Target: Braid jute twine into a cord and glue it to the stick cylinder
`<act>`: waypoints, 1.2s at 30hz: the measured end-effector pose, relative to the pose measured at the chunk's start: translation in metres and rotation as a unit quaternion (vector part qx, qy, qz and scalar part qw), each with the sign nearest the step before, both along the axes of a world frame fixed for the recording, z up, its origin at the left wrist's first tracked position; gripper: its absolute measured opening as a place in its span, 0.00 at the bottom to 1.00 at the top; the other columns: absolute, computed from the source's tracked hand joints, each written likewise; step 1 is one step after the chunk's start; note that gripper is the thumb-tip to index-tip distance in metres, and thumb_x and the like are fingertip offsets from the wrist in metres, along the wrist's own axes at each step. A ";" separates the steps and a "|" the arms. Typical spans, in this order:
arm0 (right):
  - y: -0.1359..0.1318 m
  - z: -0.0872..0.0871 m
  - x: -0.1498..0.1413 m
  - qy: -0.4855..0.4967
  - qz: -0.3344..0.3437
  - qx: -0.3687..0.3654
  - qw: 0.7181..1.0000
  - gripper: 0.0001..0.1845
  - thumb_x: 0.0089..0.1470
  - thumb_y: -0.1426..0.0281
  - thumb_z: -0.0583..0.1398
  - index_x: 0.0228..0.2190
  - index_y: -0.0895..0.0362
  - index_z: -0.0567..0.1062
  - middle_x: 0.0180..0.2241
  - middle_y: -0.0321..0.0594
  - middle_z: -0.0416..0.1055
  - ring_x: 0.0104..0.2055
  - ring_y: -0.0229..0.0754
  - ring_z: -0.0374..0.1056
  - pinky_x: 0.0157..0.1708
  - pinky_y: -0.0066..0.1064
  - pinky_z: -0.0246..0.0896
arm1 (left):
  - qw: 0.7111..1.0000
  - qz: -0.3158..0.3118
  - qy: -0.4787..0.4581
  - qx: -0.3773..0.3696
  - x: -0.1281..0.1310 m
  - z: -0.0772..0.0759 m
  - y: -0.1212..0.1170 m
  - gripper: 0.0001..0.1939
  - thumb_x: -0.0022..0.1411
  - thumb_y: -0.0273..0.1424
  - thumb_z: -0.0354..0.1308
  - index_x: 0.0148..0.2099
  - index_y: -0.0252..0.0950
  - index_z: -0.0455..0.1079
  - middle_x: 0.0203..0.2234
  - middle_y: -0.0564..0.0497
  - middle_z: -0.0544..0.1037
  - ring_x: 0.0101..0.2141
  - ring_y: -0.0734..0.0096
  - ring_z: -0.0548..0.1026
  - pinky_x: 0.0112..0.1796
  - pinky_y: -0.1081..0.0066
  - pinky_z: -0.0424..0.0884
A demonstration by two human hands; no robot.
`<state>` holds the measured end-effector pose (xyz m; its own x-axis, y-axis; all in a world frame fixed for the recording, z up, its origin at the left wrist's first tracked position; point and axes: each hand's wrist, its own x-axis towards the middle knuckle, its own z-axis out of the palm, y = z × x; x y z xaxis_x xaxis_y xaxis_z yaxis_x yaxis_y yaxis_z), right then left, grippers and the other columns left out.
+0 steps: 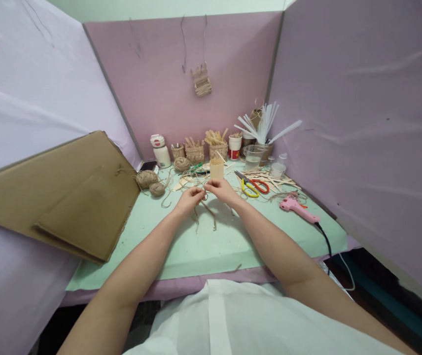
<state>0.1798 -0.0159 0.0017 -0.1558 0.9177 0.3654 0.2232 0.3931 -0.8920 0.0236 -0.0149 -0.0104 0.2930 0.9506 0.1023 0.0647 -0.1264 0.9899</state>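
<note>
Both of my hands meet over the middle of the green table, fingertips pinched. My left hand [192, 198] is closed on a piece of brown twine [209, 210], whose loose ends hang toward the tabletop. Close beside it, my right hand [219, 189] pinches the same twine; a small loop shows between the fingers. Just behind the hands stands a little holder of pale wooden sticks [217, 169]. Scissors with red and yellow handles [258, 186] lie to the right of my right hand. Balls of twine [147, 178] sit to the left.
Cardboard sheets [85, 207] lean at the left. A pink glue gun [299, 209] with a black cord lies at the right. Along the back stand a white glue bottle [161, 152], stick-filled baskets [195, 153], a red-and-white cup [235, 148] and white glue sticks [264, 123]. Loose sticks [270, 178] are scattered at right.
</note>
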 end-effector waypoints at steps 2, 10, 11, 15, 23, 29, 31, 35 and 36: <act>0.000 0.000 0.000 0.037 0.016 -0.018 0.999 0.13 0.48 0.60 0.59 0.27 0.59 0.73 0.27 0.35 0.71 0.31 0.36 0.65 0.36 0.30 0.60 | 0.998 -0.013 -0.050 -0.023 -0.001 0.002 0.000 0.16 0.47 0.40 0.64 0.30 0.33 0.68 0.21 0.52 0.72 0.18 0.82 0.59 0.21 0.76 0.52; 0.005 -0.005 0.002 -0.005 0.092 -0.032 0.995 0.12 0.47 0.63 0.60 0.29 0.59 0.75 0.27 0.38 0.73 0.31 0.37 0.67 0.36 0.30 0.60 | 0.984 0.021 -0.156 -0.078 0.000 0.011 -0.002 0.16 0.40 0.35 0.69 0.30 0.33 0.69 0.21 0.52 0.72 0.21 0.81 0.66 0.23 0.77 0.59; 0.005 -0.004 0.004 -0.023 0.066 -0.020 0.997 0.12 0.48 0.63 0.59 0.27 0.59 0.75 0.25 0.37 0.72 0.29 0.37 0.65 0.34 0.29 0.59 | 0.984 0.022 -0.155 -0.079 0.000 0.011 -0.002 0.16 0.40 0.35 0.69 0.29 0.32 0.69 0.21 0.52 0.72 0.21 0.81 0.65 0.23 0.77 0.58; 0.004 -0.001 0.006 -0.099 -0.029 0.020 0.994 0.11 0.50 0.65 0.57 0.24 0.58 0.75 0.22 0.34 0.69 0.27 0.36 0.62 0.31 0.28 0.55 | 0.984 -0.013 -0.156 -0.086 0.000 0.010 -0.003 0.16 0.41 0.35 0.69 0.28 0.32 0.69 0.22 0.52 0.72 0.21 0.82 0.64 0.22 0.78 0.57; 0.006 -0.004 0.012 -0.241 -0.188 0.053 0.951 0.07 0.52 0.69 0.57 0.25 0.53 0.75 0.26 0.38 0.73 0.33 0.43 0.66 0.39 0.35 0.53 | 0.976 -0.048 -0.179 -0.116 -0.002 0.011 -0.004 0.15 0.42 0.33 0.70 0.29 0.32 0.69 0.23 0.52 0.71 0.22 0.83 0.65 0.22 0.80 0.58; 0.010 -0.006 0.019 -0.230 -0.219 0.045 0.947 0.08 0.53 0.68 0.56 0.31 0.53 0.76 0.32 0.42 0.73 0.38 0.47 0.66 0.42 0.39 0.54 | 0.974 -0.049 -0.185 -0.117 -0.002 0.016 -0.007 0.15 0.42 0.33 0.69 0.30 0.32 0.69 0.24 0.51 0.72 0.23 0.83 0.66 0.23 0.80 0.61; 0.009 -0.006 0.018 -0.213 -0.216 0.059 0.951 0.11 0.51 0.69 0.57 0.38 0.53 0.75 0.38 0.44 0.71 0.40 0.48 0.65 0.43 0.41 0.55 | 0.978 -0.022 -0.178 -0.110 -0.001 0.015 -0.006 0.15 0.42 0.34 0.69 0.30 0.33 0.69 0.24 0.51 0.72 0.23 0.82 0.67 0.24 0.79 0.62; 0.003 -0.003 0.014 -0.183 -0.174 0.172 0.952 0.22 0.50 0.72 0.57 0.49 0.53 0.69 0.46 0.47 0.64 0.48 0.49 0.61 0.47 0.42 0.55 | 0.985 0.033 -0.153 -0.069 0.002 0.009 -0.001 0.15 0.42 0.35 0.68 0.30 0.33 0.68 0.22 0.52 0.72 0.22 0.81 0.66 0.24 0.77 0.61; 0.001 -0.001 0.012 -0.179 -0.151 0.203 0.951 0.22 0.50 0.73 0.57 0.49 0.52 0.69 0.46 0.47 0.64 0.49 0.48 0.60 0.48 0.41 0.55 | 0.988 0.041 -0.143 -0.053 0.002 0.008 -0.001 0.15 0.42 0.36 0.68 0.30 0.33 0.68 0.21 0.52 0.72 0.21 0.81 0.65 0.23 0.77 0.60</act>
